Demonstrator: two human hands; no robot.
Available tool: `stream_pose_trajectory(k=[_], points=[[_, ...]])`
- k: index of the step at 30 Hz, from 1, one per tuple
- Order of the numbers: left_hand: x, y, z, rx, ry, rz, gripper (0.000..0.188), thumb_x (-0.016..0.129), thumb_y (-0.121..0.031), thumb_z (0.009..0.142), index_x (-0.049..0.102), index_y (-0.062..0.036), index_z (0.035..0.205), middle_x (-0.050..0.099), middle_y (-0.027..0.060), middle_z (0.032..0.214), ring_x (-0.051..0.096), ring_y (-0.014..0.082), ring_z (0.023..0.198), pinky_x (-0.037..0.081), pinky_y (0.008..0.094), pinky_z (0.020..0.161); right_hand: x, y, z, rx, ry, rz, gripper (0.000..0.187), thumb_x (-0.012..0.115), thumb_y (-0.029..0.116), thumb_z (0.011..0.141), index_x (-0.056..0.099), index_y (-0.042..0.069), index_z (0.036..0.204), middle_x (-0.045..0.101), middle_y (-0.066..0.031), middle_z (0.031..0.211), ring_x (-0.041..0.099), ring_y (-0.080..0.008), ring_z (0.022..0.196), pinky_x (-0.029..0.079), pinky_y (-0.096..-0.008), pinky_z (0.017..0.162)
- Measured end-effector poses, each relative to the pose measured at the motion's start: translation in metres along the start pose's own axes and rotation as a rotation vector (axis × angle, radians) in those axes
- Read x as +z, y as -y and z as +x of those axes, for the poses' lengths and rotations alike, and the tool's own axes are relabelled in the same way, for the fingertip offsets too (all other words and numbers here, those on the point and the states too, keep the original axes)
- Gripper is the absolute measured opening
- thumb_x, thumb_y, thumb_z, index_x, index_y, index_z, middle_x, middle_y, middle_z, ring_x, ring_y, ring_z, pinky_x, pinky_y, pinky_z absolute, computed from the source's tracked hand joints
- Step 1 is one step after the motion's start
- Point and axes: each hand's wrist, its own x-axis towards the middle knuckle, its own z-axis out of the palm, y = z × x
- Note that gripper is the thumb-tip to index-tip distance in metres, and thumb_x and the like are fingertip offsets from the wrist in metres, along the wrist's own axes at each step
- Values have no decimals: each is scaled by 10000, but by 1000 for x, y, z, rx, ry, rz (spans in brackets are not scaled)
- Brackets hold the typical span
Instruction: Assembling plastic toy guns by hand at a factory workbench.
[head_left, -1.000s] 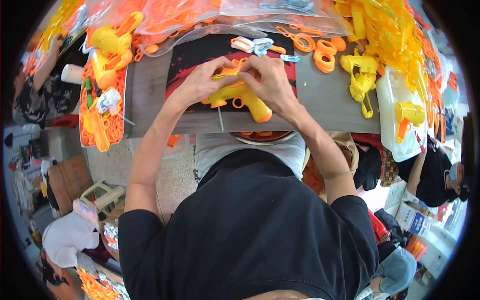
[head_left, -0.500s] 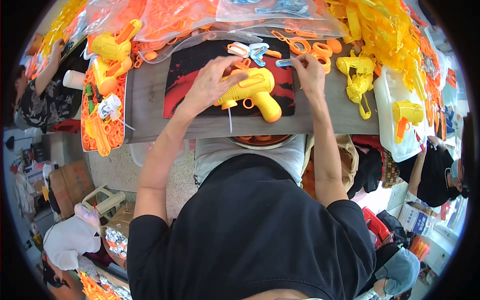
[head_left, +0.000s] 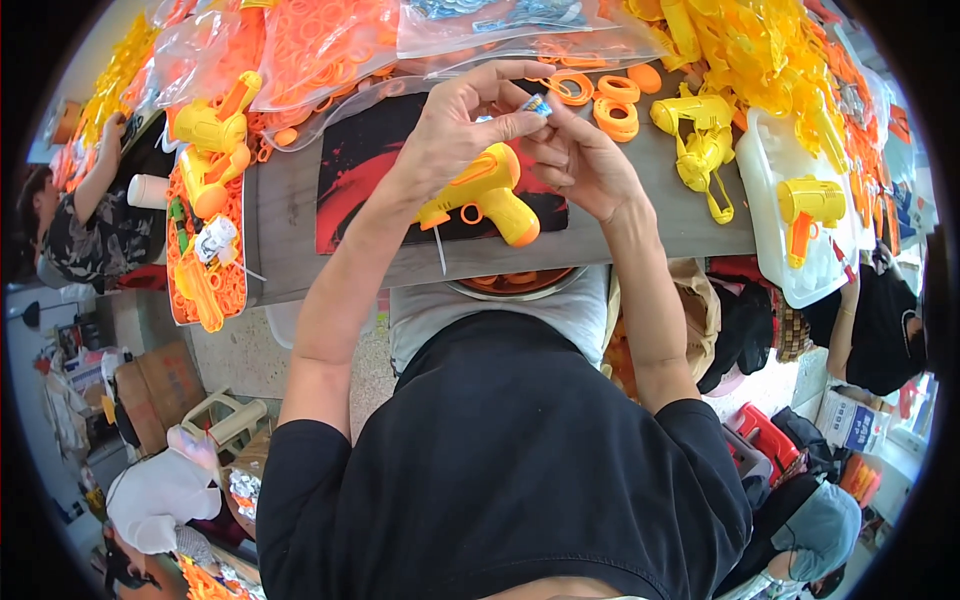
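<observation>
My left hand [head_left: 455, 130] and my right hand [head_left: 593, 165] meet above the far part of a black and red mat [head_left: 355, 190]. Pinched between their fingertips is a small blue and white printed piece [head_left: 537, 105], looking like a sticker. Below the hands, a yellow toy gun [head_left: 490, 192] with an orange-tipped grip lies on the mat, partly covered by my left hand. From its underside a thin white strip [head_left: 441, 250] sticks out past the table's near edge.
Orange rings [head_left: 616, 105] lie right of the mat, beside a yellow toy gun body [head_left: 703, 140]. A white tub [head_left: 790, 270] stands at the right; a box of orange parts [head_left: 232, 290] is at the left. Bags of orange parts [head_left: 325, 45] line the back. Other people sit around.
My right hand has moved left with the blue piece to meet my left hand, which rose from the toy gun. The view has shifted slightly.
</observation>
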Motion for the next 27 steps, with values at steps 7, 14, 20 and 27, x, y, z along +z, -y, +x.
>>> stream_pose_trajectory(k=[7,14,20,27], points=[[10,9,-12,-47,-294,-119,206,721,-95,911,704,-8,1097,715,27,920,630,55,804,534,213,761,20,-41,9,-433,-314,-529,228,594,235,1018,608,44,1141,652,-12,975,580,-68,824,472,-229,736],[9,10,-18,-82,-380,-383,158,736,-88,894,723,-27,1039,708,10,883,623,51,768,524,226,712,18,-43,13,-526,-315,-570,132,598,147,1008,642,29,1048,645,-10,910,557,-73,799,455,-218,741],[-17,-3,-42,-173,-233,-330,171,733,-69,886,701,-30,1050,709,24,932,654,71,857,536,238,771,23,-20,-2,-369,-329,-610,118,643,152,971,643,34,967,571,35,807,482,-41,728,385,-196,695],[-19,18,-84,161,-311,1008,286,786,-295,796,711,-128,1017,688,-6,1009,581,223,992,390,378,917,-7,-15,-28,-409,-645,-899,125,741,155,885,660,61,866,564,65,800,424,-30,709,328,-196,661]])
